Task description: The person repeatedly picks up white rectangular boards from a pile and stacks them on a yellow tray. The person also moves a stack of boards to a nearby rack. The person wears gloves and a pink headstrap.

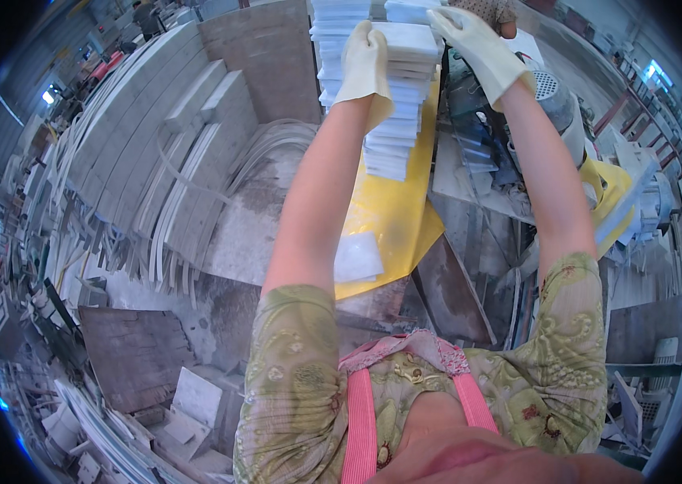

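A tall stack of white stone tiles (393, 121) stands at the far middle on a yellow sheet (389, 206). Both my hands wear cream rubber gloves. At the left edge of a white tile (410, 39) on top, my left hand (365, 66) is closed with its fingers bent against it. My right hand (474, 47) is at the stack's right side, fingers stretched toward the top tile's far right corner. Whether its fingertips touch the tile I cannot tell. More tiles (339, 48) rise in a higher pile behind my left hand. A loose white tile (358, 256) lies on the sheet's near end.
Long grey stone slabs (131, 113) stand stacked to the left, with curved strips (276, 145) beside them. To the right is a machine with a perforated round cover (548, 85). A brown board (135, 355) and broken pieces lie at lower left. Another person (490, 12) is beyond the stack.
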Demonstrator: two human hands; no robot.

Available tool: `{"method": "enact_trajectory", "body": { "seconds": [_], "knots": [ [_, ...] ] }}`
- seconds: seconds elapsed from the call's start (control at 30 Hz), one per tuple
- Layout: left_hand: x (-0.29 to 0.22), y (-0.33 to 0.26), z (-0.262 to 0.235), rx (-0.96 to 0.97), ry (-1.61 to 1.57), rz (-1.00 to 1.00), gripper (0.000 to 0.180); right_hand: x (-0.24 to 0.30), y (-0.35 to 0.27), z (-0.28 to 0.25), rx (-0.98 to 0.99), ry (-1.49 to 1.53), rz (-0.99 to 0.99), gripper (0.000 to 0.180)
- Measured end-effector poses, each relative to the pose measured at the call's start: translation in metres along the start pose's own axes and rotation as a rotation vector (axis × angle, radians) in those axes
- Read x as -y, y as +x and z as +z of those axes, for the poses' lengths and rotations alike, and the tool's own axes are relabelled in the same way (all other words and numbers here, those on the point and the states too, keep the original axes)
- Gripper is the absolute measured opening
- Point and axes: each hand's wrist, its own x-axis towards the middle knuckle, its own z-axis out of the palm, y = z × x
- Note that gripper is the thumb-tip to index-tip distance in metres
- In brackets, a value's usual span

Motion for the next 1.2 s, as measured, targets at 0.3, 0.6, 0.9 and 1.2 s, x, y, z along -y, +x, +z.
{"method": "enact_trajectory", "body": {
  "seconds": [0.3,0.6,0.9,1.2],
  "knots": [
    [-0.010,-0.004,-0.008,0.043,-0.025,-0.028,0.055,-0.035,-0.011,0.055,-0.155,-0.067,-0.251,0.050],
    [-0.002,-0.023,-0.066,0.052,-0.042,0.041,0.057,-0.018,-0.035,0.052,-0.228,0.393,-0.353,0.053],
    [0.061,-0.318,-0.215,0.302,0.999,-0.329,0.066,-0.035,-0.293,0.179,0.117,-0.128,0.252,0.057],
    [0.061,-0.383,-0.177,0.323,0.705,-0.273,0.068,0.018,-0.360,0.262,0.398,-0.524,0.291,0.075]
  ]
}}
